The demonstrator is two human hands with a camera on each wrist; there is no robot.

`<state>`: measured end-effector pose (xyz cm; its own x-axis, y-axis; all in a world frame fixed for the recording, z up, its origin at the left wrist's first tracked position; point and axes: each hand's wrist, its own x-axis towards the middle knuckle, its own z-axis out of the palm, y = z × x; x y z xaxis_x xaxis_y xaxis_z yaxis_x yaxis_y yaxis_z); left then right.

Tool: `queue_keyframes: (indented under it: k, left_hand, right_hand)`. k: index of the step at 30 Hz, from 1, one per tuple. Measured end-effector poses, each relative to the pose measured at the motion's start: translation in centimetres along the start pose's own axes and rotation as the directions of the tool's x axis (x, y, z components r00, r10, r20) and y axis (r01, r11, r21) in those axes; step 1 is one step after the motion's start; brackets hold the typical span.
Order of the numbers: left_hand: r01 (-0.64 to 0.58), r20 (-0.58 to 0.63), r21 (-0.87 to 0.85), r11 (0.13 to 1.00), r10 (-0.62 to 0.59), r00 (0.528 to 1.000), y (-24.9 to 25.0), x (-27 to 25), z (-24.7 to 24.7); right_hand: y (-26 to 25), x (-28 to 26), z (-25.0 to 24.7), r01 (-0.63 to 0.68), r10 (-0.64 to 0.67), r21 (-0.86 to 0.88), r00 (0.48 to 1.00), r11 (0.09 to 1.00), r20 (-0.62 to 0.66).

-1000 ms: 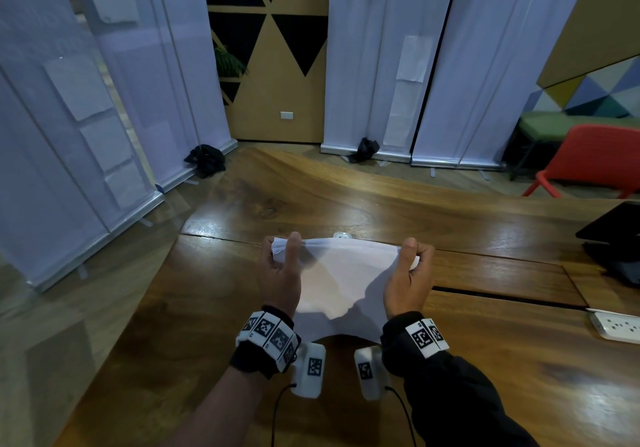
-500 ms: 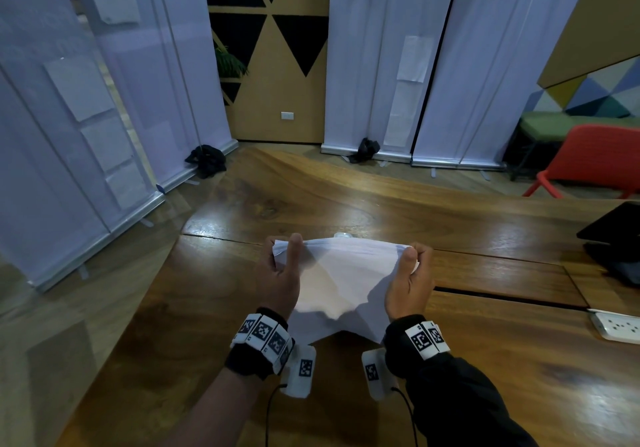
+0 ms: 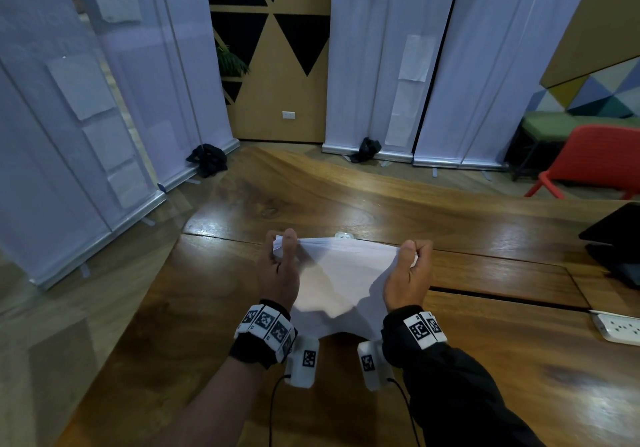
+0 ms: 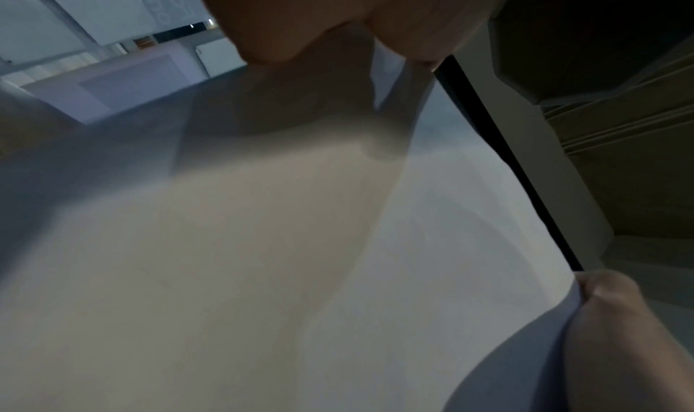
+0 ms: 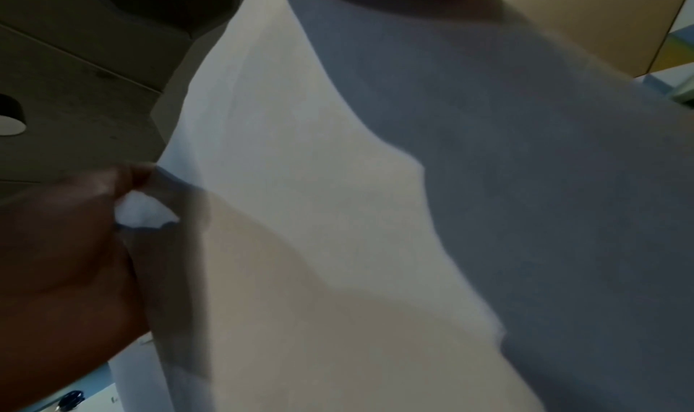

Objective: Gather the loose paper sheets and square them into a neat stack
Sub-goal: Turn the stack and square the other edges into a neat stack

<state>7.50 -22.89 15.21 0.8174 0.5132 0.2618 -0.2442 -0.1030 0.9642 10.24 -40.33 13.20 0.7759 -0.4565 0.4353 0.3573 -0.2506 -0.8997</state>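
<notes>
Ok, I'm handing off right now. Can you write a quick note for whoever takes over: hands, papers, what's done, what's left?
Left hand: pinching the papers' top left corner.
Right hand: pinching the top right corner.
Papers: all gathered in one bundle, held up over the wooden table, sagging in the middle; bottom edges look uneven.
Done: gathering.
Left: probably tap the edges on the table to square them, then lay the stack flat.

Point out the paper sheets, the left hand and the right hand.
paper sheets (image 3: pixel 341 273): head view, middle of the sagging top sheet.
left hand (image 3: pixel 278 273): head view, back of hand.
right hand (image 3: pixel 408 273): head view, back of hand.
</notes>
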Motion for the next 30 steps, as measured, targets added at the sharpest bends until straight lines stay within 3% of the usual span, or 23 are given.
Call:
queue_keyframes:
  k: [4, 6, 8, 11, 16, 18, 20, 22, 25, 26, 27, 30]
  left_hand:
    - [-0.026, 0.122, -0.028, 0.999, 0.029, 0.992, -1.1, -0.1, -1.1]
    - [0.075, 0.224, 0.128, 0.989, -0.103, 0.969, -2.4, -0.5, -1.9]
    - [0.196, 0.311, 0.258, 0.946, -0.273, 0.911, -4.8, -0.9, -2.6]
    - [0.365, 0.338, 0.273, 0.890, -0.444, 0.830, -7.1, -1.4, -3.2]
    - [0.345, 0.395, 0.278, 0.896, -0.435, 0.809, -5.3, -1.0, -2.7]
    - [0.338, 0.398, 0.286, 0.896, -0.433, 0.809, -5.2, -0.4, -2.3]
    - [0.361, 0.426, 0.294, 0.885, -0.460, 0.779, -5.0, 0.5, -2.1]
    - [0.364, 0.465, 0.283, 0.887, -0.459, 0.757, -4.1, 0.9, -2.2]
    - [0.504, 0.459, 0.248, 0.827, -0.559, 0.691, -3.9, 0.9, -2.2]
    - [0.543, 0.433, 0.260, 0.799, -0.599, 0.674, -4.5, 0.9, -2.2]
    - [0.583, 0.397, 0.290, 0.759, -0.650, 0.648, -5.2, 0.8, -2.3]
    - [0.672, 0.306, 0.375, 0.638, -0.770, 0.560, -9.8, -0.2, -2.9]
  right_hand:
    - [0.2, 0.2, 0.1, -0.025, 0.025, -0.030, 1.000, 0.999, 0.008]
    - [0.1, 0.2, 0.1, -0.030, 0.030, -0.038, 1.000, 0.999, 0.004]
    - [-0.1, 0.1, 0.2, -0.045, 0.045, -0.031, 0.999, 0.998, 0.000]
    - [-0.2, 0.0, 0.3, -0.060, 0.060, -0.039, 0.998, 0.997, 0.009]
    - [-2.6, 1.2, -1.1, -0.148, 0.148, 0.053, 0.989, 0.988, -0.001]
    - [-3.1, 2.3, -2.3, -0.149, 0.143, 0.094, 0.987, 0.984, 0.069]
    - [-2.5, 2.8, -3.5, -0.197, 0.177, 0.081, 0.962, 0.977, 0.208]
    - [-0.7, 1.8, -4.4, -0.376, 0.362, -0.042, 0.849, 0.926, 0.385]
    - [3.1, -2.5, -5.9, -0.637, 0.690, -0.304, 0.533, 0.708, 0.489]
    - [4.4, -4.0, -6.4, -0.695, 0.752, -0.348, 0.433, 0.629, 0.496]
    - [5.8, -5.4, -6.8, -0.722, 0.780, -0.374, 0.367, 0.583, 0.507]
    - [9.2, -8.9, -8.0, -0.726, 0.783, -0.388, 0.331, 0.568, 0.526]
